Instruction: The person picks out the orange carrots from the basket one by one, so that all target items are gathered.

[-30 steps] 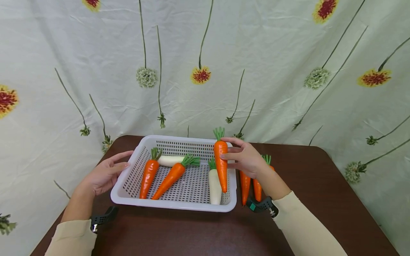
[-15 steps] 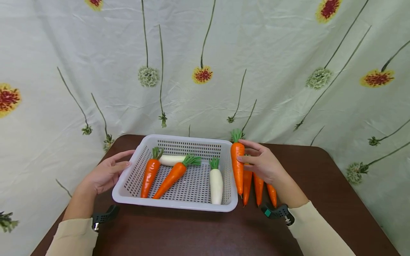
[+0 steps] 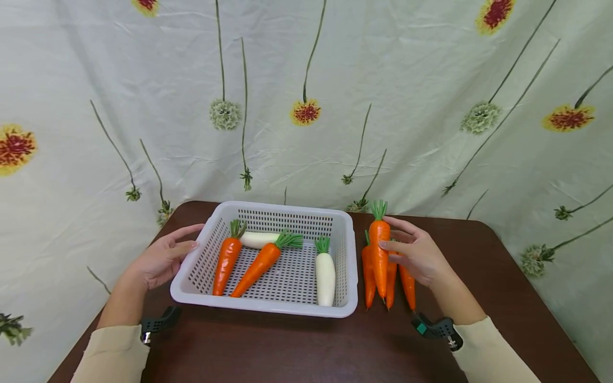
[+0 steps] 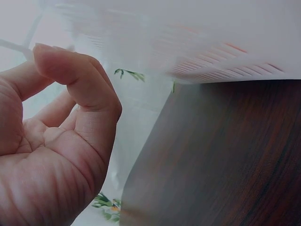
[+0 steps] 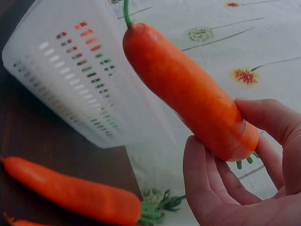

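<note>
My right hand holds a carrot near its leafy end, green top up and tip down, over the table just right of the white plastic basket. In the right wrist view the thumb and fingers pinch the thick end of this carrot. Below it lie three more carrots side by side, partly hidden by the held one. My left hand grips the basket's left rim with thumb and fingers. Inside the basket are two carrots and two white radishes.
The basket stands on a dark brown wooden table. A pale curtain with printed flowers hangs right behind the table. Each wrist wears a black strap.
My right hand has carried the carrot from over the basket's right side to the right, over the carrots on the table. My left hand stays on the rim.
</note>
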A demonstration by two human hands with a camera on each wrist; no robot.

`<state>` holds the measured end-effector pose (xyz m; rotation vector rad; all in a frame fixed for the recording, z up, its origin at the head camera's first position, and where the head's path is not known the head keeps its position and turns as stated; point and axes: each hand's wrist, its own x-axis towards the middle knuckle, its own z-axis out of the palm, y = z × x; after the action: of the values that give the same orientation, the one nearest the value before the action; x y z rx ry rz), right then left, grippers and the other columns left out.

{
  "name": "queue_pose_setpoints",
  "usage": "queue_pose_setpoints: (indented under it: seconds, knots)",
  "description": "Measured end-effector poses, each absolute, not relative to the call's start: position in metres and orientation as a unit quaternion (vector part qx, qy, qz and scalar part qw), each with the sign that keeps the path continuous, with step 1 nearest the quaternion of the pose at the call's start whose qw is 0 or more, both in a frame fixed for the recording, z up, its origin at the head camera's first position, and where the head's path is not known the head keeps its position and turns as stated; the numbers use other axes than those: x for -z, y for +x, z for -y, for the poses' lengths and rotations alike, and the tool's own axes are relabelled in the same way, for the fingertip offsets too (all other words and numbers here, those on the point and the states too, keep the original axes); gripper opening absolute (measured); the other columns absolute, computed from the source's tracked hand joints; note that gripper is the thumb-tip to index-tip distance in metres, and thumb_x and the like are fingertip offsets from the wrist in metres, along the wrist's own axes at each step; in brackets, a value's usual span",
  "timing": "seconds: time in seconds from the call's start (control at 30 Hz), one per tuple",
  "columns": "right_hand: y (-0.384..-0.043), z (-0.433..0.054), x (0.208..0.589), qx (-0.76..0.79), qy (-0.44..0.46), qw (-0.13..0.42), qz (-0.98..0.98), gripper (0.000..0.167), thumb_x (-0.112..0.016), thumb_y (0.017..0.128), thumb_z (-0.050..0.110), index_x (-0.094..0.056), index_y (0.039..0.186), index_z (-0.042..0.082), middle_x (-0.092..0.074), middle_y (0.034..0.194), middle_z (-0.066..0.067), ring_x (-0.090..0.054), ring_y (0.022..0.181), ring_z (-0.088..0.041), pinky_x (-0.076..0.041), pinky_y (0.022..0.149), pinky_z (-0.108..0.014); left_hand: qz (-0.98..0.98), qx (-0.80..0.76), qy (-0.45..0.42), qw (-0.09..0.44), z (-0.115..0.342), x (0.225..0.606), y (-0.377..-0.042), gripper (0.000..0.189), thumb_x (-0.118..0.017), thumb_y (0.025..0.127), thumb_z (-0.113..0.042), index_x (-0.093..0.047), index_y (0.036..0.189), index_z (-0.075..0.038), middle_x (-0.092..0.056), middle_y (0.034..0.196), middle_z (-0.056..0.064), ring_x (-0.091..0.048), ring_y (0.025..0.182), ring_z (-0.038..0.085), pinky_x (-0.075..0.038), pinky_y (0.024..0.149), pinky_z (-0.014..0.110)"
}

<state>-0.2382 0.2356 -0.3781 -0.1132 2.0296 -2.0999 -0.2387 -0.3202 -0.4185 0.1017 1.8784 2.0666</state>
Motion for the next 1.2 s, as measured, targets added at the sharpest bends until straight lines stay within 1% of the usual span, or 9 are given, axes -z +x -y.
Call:
queue_pose_setpoints:
  seconds: [0.1,0.23,0.33,0.5,0.67,0.8,1.0,1.2]
  knots:
    - [-0.236,-0.245,0.383,0.707,-0.034,0.103,-0.698,0.064,-0.073,0.093,0.006,-0.048,0.152,0.013,-0.059,0.129,-0.003,-0.07,0.104,-0.017,-0.061,0.09,-0.033,-0.661,-0.73,0.037,0.172,0.32,0.419,-0.239,0.057,-0.051,0.108,-0.014,-0.028,0.159,-0.017,-0.073,0.119,-0.007,-0.074,0.104,0.02,-0.062,0.086,0.051]
    - [-0.233,-0.257,0.388,0.705,-0.034,0.1,-0.701,0.066,-0.072,0.094,0.006,-0.046,0.154,0.012,-0.056,0.131,-0.003,-0.07,0.102,-0.015,-0.061,0.089,-0.031,-0.661,-0.729,0.037,0.172,0.321,0.42,-0.24,0.056,-0.051,0.108,-0.014,-0.028,0.159,-0.018,-0.073,0.119,-0.007,-0.074,0.104,0.02,-0.062,0.086,0.052]
    - [-0.232,-0.266,0.392,0.706,-0.029,0.102,-0.7,0.067,-0.073,0.094,0.007,-0.046,0.154,0.013,-0.059,0.128,0.0,-0.071,0.1,-0.014,-0.062,0.087,-0.029,-0.664,-0.727,0.036,0.171,0.321,0.42,-0.24,0.057,-0.052,0.108,-0.015,-0.028,0.159,-0.018,-0.073,0.119,-0.007,-0.075,0.104,0.02,-0.062,0.086,0.052]
    - [-0.231,-0.28,0.4,0.708,-0.033,0.103,-0.698,0.068,-0.073,0.094,0.005,-0.044,0.155,0.011,-0.067,0.119,0.008,-0.072,0.099,-0.013,-0.062,0.085,-0.027,-0.665,-0.726,0.034,0.17,0.32,0.419,-0.239,0.058,-0.052,0.108,-0.015,-0.027,0.16,-0.018,-0.073,0.119,-0.007,-0.075,0.104,0.02,-0.062,0.086,0.052]
    - [-0.232,-0.295,0.41,0.711,-0.044,0.103,-0.694,0.064,-0.07,0.095,0.003,-0.045,0.153,0.009,-0.071,0.116,0.009,-0.073,0.1,-0.013,-0.062,0.086,-0.029,-0.667,-0.725,0.03,0.168,0.319,0.419,-0.239,0.058,-0.053,0.108,-0.016,-0.027,0.16,-0.018,-0.072,0.119,-0.007,-0.074,0.104,0.019,-0.062,0.086,0.052]
    - [-0.233,-0.307,0.417,0.705,-0.042,0.103,-0.7,0.063,-0.07,0.095,0.003,-0.046,0.152,0.01,-0.071,0.115,0.01,-0.072,0.101,-0.012,-0.063,0.086,-0.029,-0.666,-0.726,0.031,0.169,0.32,0.419,-0.239,0.058,-0.053,0.108,-0.016,-0.027,0.16,-0.018,-0.072,0.12,-0.007,-0.075,0.104,0.02,-0.062,0.086,0.053]
    - [-0.235,-0.326,0.427,0.706,-0.038,0.1,-0.7,0.058,-0.068,0.096,0.0,-0.051,0.149,0.015,-0.071,0.115,0.01,-0.072,0.1,-0.012,-0.063,0.086,-0.029,-0.665,-0.726,0.032,0.17,0.32,0.419,-0.239,0.057,-0.052,0.108,-0.016,-0.028,0.16,-0.018,-0.072,0.12,-0.007,-0.075,0.104,0.021,-0.062,0.086,0.052]
    - [-0.238,-0.343,0.436,0.705,-0.034,0.099,-0.701,0.057,-0.068,0.096,0.001,-0.052,0.148,0.018,-0.07,0.115,0.011,-0.071,0.101,-0.011,-0.062,0.086,-0.029,-0.668,-0.724,0.029,0.168,0.32,0.419,-0.239,0.059,-0.053,0.107,-0.016,-0.027,0.16,-0.018,-0.072,0.119,-0.008,-0.074,0.104,0.019,-0.062,0.086,0.052]
